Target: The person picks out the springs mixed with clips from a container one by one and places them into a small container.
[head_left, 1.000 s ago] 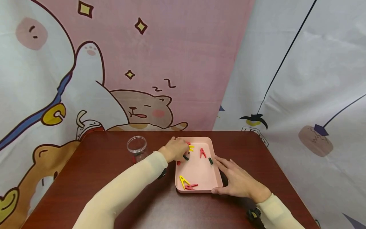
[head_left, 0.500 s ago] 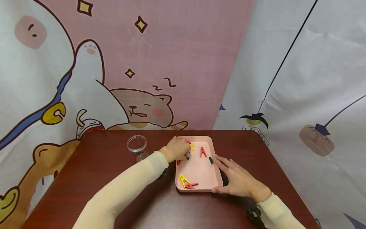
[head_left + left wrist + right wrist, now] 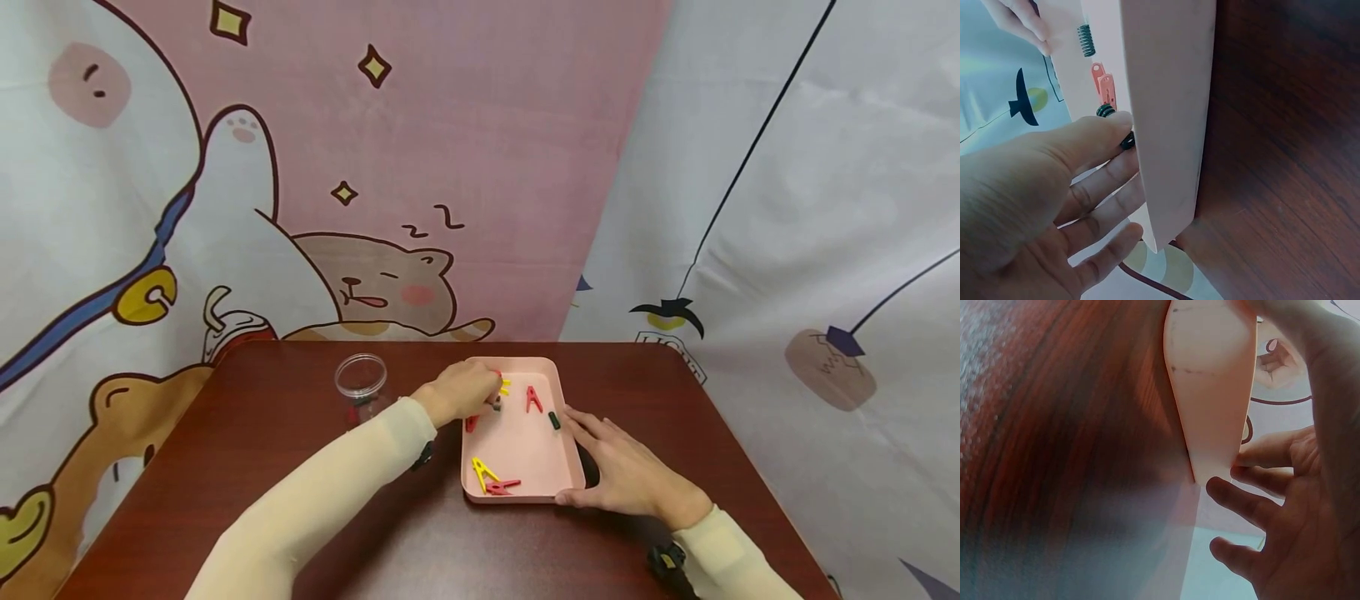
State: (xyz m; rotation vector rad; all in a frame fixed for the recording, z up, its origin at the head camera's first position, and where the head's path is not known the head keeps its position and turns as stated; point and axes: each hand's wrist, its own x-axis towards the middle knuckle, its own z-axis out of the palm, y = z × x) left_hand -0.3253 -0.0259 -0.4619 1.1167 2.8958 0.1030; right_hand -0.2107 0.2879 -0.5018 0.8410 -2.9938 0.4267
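Note:
In the pink tray (image 3: 517, 454), my left hand (image 3: 461, 392) reaches over the far left part. The left wrist view shows its thumb and index finger pinching a dark green coil spring (image 3: 1105, 110), partly hidden by the fingers. Another dark green spring (image 3: 554, 420) lies near the tray's right wall, beside a red clothespin (image 3: 533, 399). A yellow clothespin (image 3: 483, 474) and a red one (image 3: 502, 487) lie at the near left corner. Further red and yellow pieces are partly covered by the left hand. My right hand (image 3: 626, 471) rests against the tray's right side, fingers spread and fairly straight.
A clear round jar (image 3: 362, 387), with small red and dark pieces inside, stands on the brown table (image 3: 285, 417) left of the tray, partly behind the left sleeve. A printed cloth (image 3: 480, 167) hangs behind the table.
The left hand shifts slightly within the tray's far left part, and the green spring at its fingertips turns from lying sideways to more upright. The right hand stays in place.

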